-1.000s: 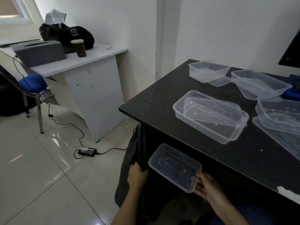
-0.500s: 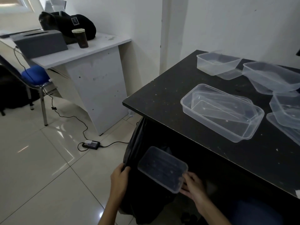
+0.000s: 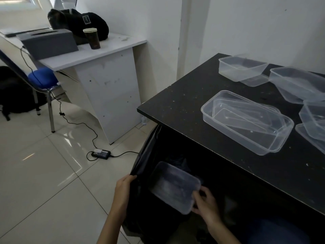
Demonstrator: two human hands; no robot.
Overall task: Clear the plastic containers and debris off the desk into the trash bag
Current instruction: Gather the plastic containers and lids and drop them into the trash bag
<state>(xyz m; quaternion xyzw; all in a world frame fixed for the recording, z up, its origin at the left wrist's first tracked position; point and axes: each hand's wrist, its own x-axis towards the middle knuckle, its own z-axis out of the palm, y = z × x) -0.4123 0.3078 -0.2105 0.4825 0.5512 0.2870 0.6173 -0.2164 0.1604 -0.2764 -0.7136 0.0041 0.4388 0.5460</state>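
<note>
My right hand (image 3: 204,202) grips the near end of a clear plastic container (image 3: 173,185), tilted over the open mouth of a black trash bag (image 3: 146,152) that hangs beside the black desk (image 3: 177,104). My left hand (image 3: 124,188) holds the bag's left rim, pulling it open. On the desk lie several more clear containers: a large one with a lid inside (image 3: 246,120) nearest the edge, one at the back (image 3: 241,68), and others at the right (image 3: 299,83).
A white desk (image 3: 98,51) stands to the left with a grey box (image 3: 47,41), a paper cup (image 3: 92,38) and a black bag (image 3: 77,22). A blue chair (image 3: 41,78) and a cable with a power brick (image 3: 101,153) occupy the tiled floor.
The container in my right hand has dropped lower, down into the bag's mouth. My left hand has pulled the rim further left and the bag is wider open.
</note>
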